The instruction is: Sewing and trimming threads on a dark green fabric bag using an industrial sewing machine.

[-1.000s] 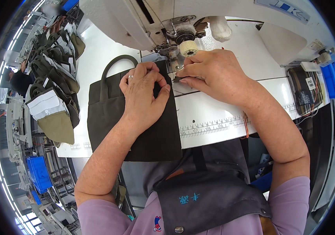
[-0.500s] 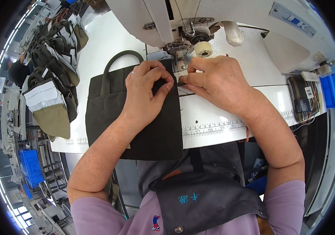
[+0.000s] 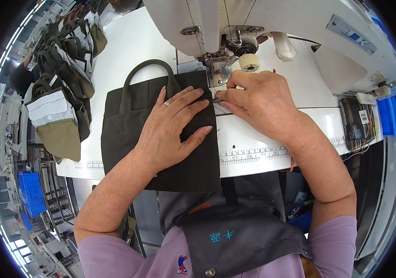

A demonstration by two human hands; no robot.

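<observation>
Two hands on dark fabric bag (image 3: 128,134), soft, light: left hand (image 3: 172,127) spread flat on top, right hand (image 3: 253,99) pinching bag's right edge; best held at edges.

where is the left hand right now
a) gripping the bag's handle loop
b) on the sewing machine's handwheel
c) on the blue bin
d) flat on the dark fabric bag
d: the left hand lies spread, palm down, on the dark fabric bag, below its handle loop, while the right hand pinches at the bag's edge by the sewing machine needle area.
</observation>
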